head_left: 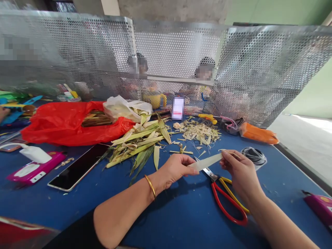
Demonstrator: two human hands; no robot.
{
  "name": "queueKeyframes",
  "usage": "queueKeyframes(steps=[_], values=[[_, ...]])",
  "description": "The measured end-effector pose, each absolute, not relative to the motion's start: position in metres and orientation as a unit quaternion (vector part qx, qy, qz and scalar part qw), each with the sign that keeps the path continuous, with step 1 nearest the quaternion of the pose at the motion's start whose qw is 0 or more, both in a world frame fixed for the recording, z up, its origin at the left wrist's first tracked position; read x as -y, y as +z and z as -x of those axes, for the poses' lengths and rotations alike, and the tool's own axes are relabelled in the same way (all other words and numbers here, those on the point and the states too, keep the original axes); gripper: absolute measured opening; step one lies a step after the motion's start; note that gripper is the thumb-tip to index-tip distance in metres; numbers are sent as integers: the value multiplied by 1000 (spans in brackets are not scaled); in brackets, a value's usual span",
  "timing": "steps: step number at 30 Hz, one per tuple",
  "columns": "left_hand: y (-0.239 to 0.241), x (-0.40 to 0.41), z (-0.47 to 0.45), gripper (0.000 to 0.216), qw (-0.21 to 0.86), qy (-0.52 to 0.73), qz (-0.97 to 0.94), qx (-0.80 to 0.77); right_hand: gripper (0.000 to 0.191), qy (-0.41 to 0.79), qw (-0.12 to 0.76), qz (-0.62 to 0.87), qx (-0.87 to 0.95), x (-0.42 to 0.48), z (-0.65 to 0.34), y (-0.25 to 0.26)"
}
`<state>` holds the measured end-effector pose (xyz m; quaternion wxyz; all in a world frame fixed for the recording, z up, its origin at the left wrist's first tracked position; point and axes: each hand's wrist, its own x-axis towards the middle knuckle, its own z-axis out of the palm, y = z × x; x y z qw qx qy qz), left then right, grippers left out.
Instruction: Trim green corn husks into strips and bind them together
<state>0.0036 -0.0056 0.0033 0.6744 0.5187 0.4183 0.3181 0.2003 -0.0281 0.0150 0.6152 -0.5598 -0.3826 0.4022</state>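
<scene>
Fingertips of your left hand [174, 169] pinch one end of a pale leaf strip [207, 162], and your right hand [240, 171] closes thumb and fingers on the other end, so the strip spans the gap between them, a little higher on the right, just above the blue table [168, 214]. Under the strip, flat on the table, lie your scissors [226, 199] with red and yellow handles, their blades pointing toward your left thumb and partly hidden by the strip. A gold bangle [150, 186] sits on your left wrist. Beyond your left hand a heap of green leaves [137, 145] spreads out beside a red plastic bag [64, 122], with a white bag [124, 108] resting against it. Pale trimmings [198, 131] lie scattered farther back, near the perforated metal screen [181, 52]. A dark phone [77, 167] lies flat to your left, next to a pink box [33, 170]. A coil of black cord [254, 156] sits just past your right hand.
</scene>
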Motion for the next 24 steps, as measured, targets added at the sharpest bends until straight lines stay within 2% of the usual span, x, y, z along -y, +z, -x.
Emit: queueKeyframes(steps=[7,13,15,21,24], values=[[6,-4,1,24,674,425,-411,-443,38,415,595,577,376,25,-203,15],[5,-15,7,19,618,544,-313,-474,32,504,412,559,513,31,-197,19],[4,-16,7,19,611,553,-308,-475,31,519,386,553,526,34,-193,20],[5,-15,7,21,607,569,-303,-465,36,472,467,567,488,36,-190,20],[6,-10,4,34,636,563,-302,-433,39,450,508,568,466,35,-190,19]])
